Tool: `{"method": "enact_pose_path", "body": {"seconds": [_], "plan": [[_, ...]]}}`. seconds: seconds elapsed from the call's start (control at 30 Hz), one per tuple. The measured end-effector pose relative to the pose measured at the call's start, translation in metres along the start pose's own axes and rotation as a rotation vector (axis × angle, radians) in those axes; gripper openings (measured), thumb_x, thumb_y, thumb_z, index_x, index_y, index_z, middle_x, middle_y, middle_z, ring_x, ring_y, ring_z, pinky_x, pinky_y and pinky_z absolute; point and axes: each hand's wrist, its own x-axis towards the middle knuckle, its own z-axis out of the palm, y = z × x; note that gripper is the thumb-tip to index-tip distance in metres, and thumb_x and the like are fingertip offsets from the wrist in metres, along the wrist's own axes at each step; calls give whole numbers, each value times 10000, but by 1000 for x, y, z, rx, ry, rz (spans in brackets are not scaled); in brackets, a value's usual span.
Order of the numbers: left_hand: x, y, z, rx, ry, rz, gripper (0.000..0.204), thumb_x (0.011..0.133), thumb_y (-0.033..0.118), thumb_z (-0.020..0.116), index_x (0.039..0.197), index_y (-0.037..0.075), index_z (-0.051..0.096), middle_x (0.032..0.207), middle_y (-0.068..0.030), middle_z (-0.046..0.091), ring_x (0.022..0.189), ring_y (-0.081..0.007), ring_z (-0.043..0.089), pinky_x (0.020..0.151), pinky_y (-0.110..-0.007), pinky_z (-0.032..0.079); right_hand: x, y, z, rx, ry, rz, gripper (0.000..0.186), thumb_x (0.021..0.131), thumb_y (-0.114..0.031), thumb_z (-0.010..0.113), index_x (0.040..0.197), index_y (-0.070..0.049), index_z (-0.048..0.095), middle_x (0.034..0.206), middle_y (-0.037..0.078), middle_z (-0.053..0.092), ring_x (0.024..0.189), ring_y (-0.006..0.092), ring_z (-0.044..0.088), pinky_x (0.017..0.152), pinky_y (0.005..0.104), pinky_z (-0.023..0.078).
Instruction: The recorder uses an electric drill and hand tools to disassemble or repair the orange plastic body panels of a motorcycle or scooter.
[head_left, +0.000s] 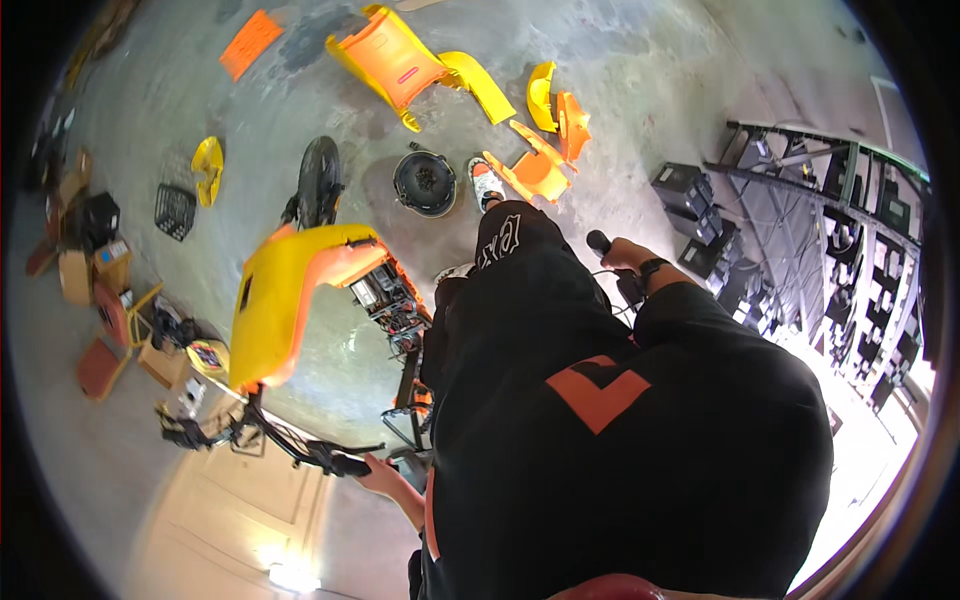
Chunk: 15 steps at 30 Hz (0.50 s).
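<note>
Grey concrete floor (250, 185) is spreading out below, and a yellow-and-orange-shelled scooter (265, 310) is standing on it, over at left. Its black tubular handlebar (324, 456) is touching the left hand (381, 476), finger closure impossible to tell; the right hand (626, 256) is holding a black, round-ended handle (598, 242), fingers curled.

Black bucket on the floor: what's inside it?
Dark lumps show inside the black bucket, too unclear to identify; whatever lies beneath them is covered.
</note>
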Motion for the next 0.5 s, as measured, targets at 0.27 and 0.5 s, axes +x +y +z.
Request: {"method": "enact_pose_path", "body": {"seconds": [0.27, 0.5], "plan": [[-6, 101, 4, 572, -482, -159, 271, 859, 198, 612, 1014, -25, 597, 825, -100, 633, 682, -209, 599, 557, -353, 482, 83, 23, -39, 586, 94, -42, 303, 702, -263, 699, 820, 16, 709, 698, 127, 688, 627, 232, 676, 618, 366, 536], [34, 216, 78, 820, -834, -83, 268, 874, 180, 587, 1064, -9, 576, 856, -104, 644, 736, -218, 617, 602, -354, 493, 56, 95, -48, 1146, 306, 169, 321, 733, -245, 673, 923, 14, 678, 748, 113, 685, 678, 200, 679, 659, 349, 531]]}}
